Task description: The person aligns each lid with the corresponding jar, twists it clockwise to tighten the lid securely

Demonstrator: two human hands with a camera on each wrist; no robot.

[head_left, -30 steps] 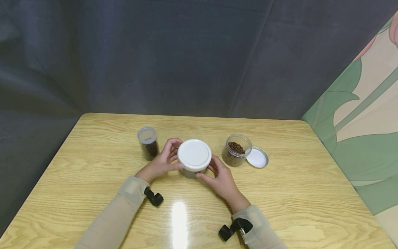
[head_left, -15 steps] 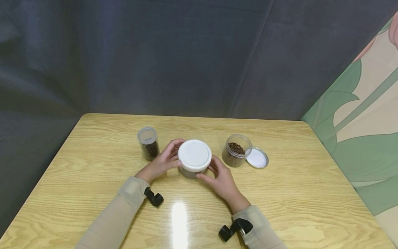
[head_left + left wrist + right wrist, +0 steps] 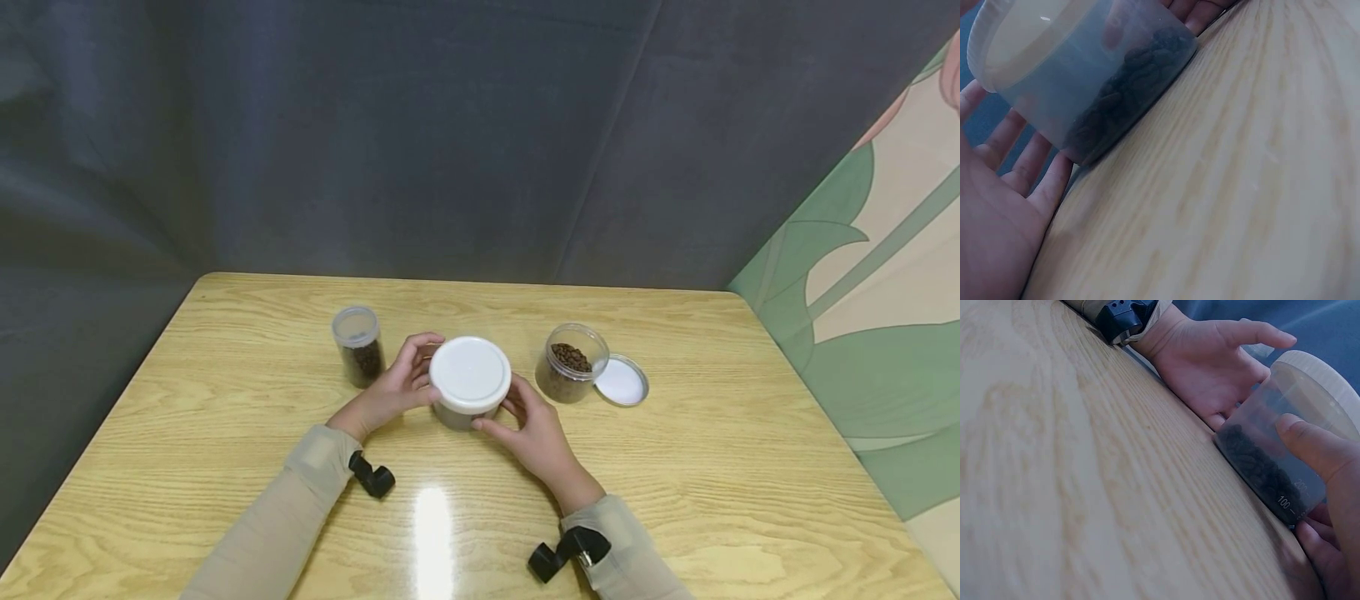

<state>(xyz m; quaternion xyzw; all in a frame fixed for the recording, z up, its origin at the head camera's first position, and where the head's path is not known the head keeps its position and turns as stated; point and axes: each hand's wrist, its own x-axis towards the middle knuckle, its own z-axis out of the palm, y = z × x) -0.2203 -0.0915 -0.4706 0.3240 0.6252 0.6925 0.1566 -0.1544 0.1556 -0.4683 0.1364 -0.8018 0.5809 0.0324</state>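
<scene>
A clear plastic jar with a white lid (image 3: pixel 471 372) stands upright on the table, between my two hands. Dark bean-like pieces (image 3: pixel 1125 90) cover its bottom. Printed marks (image 3: pixel 1286 501) show on its wall. My right hand (image 3: pixel 542 436) holds the jar from the right, thumb (image 3: pixel 1310 444) on the near wall and fingers curled round the far side. On the left, my left hand (image 3: pixel 385 397) has its fingers loosely spread beside the jar, fingertips at its wall. The left thumb is stretched out near the lid's rim, seemingly off it in the right wrist view.
A taller clear jar (image 3: pixel 358 354) with dark contents stands left, close behind my left hand. To the right is an uncovered jar (image 3: pixel 558 382) of brown pieces, its round lid (image 3: pixel 621 381) lying beside it. A dark curtain (image 3: pixel 450 150) hangs behind the wooden table (image 3: pixel 720 467).
My left thumb has drawn back slightly from the white lid's edge. The right hand and the jars have stayed in place.
</scene>
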